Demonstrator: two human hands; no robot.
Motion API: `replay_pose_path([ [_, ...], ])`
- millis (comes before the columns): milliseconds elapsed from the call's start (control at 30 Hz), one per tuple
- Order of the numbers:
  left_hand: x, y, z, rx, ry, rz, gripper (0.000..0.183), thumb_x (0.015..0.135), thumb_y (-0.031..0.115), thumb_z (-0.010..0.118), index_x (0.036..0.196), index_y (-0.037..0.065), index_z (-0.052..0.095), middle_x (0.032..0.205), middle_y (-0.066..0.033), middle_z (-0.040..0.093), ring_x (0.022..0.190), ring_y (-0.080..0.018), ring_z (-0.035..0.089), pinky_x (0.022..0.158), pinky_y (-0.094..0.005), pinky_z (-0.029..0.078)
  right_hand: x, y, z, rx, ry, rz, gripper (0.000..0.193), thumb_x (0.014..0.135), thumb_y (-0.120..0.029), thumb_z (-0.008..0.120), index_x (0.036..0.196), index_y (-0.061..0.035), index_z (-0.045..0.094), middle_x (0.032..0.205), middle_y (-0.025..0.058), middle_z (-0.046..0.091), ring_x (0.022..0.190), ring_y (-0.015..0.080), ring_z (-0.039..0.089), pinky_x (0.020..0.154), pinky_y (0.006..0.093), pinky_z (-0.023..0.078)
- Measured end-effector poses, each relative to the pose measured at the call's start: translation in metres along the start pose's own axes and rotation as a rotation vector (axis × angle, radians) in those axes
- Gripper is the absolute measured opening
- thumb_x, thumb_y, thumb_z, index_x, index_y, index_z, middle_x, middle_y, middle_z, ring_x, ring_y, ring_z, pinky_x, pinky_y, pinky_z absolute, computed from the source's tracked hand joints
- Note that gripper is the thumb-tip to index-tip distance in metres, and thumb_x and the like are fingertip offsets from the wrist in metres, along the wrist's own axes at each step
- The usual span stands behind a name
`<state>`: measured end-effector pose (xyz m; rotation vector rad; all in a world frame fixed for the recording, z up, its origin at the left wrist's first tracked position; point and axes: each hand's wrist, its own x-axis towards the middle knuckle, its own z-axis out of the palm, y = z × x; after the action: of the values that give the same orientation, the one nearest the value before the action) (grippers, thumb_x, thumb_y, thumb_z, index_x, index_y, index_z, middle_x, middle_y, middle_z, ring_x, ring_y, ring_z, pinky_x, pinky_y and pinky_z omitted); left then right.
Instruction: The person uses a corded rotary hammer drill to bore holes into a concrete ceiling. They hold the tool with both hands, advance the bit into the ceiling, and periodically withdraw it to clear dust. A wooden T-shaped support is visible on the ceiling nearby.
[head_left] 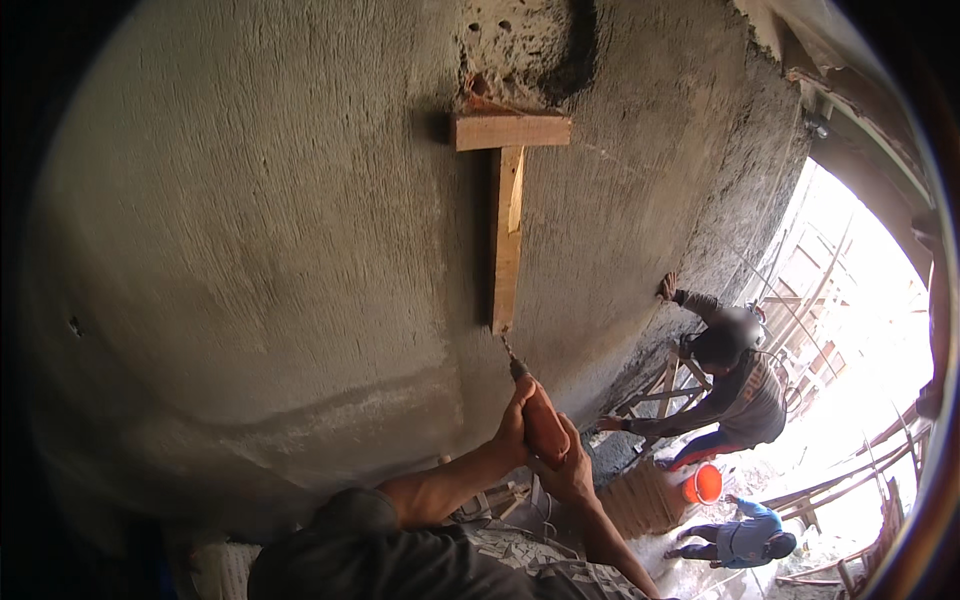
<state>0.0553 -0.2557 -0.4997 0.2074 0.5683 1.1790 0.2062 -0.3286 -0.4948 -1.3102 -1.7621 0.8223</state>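
An orange-red power drill (pixel 544 424) is held in both of my hands in front of a grey cement wall (pixel 300 220). My left hand (pixel 513 428) is wrapped around its left side near the front, and my right hand (pixel 570 468) grips its rear. The drill's thin bit points up at the lower end of an upright wooden strip (pixel 507 250) on the wall. Whether the tip touches the wood or has entered it, I cannot tell. A short wooden crosspiece (pixel 512 131) lies across the strip's top, just below a rough hollow (pixel 520 50) in the cement.
To the right a person in a dark top (pixel 745 400) rests one hand against the wall. Beyond, an orange bucket (pixel 703 484) stands near another person in blue (pixel 752 535). Wooden poles (pixel 800 500) and scaffolding line the bright opening at right. Rubble lies below me.
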Motion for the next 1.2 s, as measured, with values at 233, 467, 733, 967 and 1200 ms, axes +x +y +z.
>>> replay_pose_path([
  [233,-0.001,0.016,0.037,0.257,-0.132,-0.101,0.056,0.094,0.070,0.066,0.117,0.019,0.062,0.102,-0.0002,0.065,0.095,-0.0151,0.066,0.090,-0.0398,0.056,0.010,-0.022,-0.009,0.304,0.258,-0.048,0.091,0.080,-0.026,0.090,0.155,-0.0051,0.042,0.140,0.0218,0.064,0.127,0.0335,0.066,0.108,0.0437,0.052],
  [467,-0.004,0.083,0.064,1.017,-0.466,-0.056,0.069,0.098,0.071,0.060,0.131,0.010,0.064,0.123,-0.0065,0.070,0.114,-0.0223,0.067,0.103,-0.0385,0.050,0.045,-0.064,-0.064,0.659,0.318,0.149,0.053,0.080,-0.002,0.077,0.129,-0.0017,0.057,0.088,0.0088,0.070,0.064,0.0146,0.065,0.054,0.0298,0.055],
  [733,-0.094,0.357,0.138,1.901,-0.137,1.132,0.069,0.098,0.059,0.068,0.137,0.001,0.067,0.145,-0.0214,0.064,0.144,-0.0360,0.054,0.121,-0.0519,0.042,0.101,-0.154,-0.156,0.594,0.359,-0.257,0.054,0.086,-0.013,0.075,0.134,0.0008,0.056,0.098,0.0104,0.070,0.072,0.0166,0.069,0.058,0.0273,0.058],
  [967,-0.155,0.559,0.212,2.132,0.952,2.365,0.054,0.102,0.047,0.063,0.150,0.024,0.059,0.163,-0.0147,0.046,0.151,-0.0341,0.043,0.126,-0.0581,0.027,0.208,-0.238,-0.175,0.431,0.397,-0.372,0.046,0.093,-0.019,0.078,0.132,-0.0027,0.058,0.098,0.0084,0.071,0.079,0.0155,0.071,0.059,0.0287,0.058],
  [1200,-0.137,0.610,0.175,2.181,0.975,2.604,0.060,0.106,0.051,0.052,0.162,0.031,0.042,0.174,-0.0078,0.028,0.160,-0.0346,0.027,0.127,-0.0656,0.016,0.274,-0.271,-0.165,0.333,0.322,-0.384,0.045,0.093,-0.017,0.081,0.128,-0.0049,0.056,0.097,0.0083,0.071,0.076,0.0144,0.070,0.057,0.0279,0.057],
])
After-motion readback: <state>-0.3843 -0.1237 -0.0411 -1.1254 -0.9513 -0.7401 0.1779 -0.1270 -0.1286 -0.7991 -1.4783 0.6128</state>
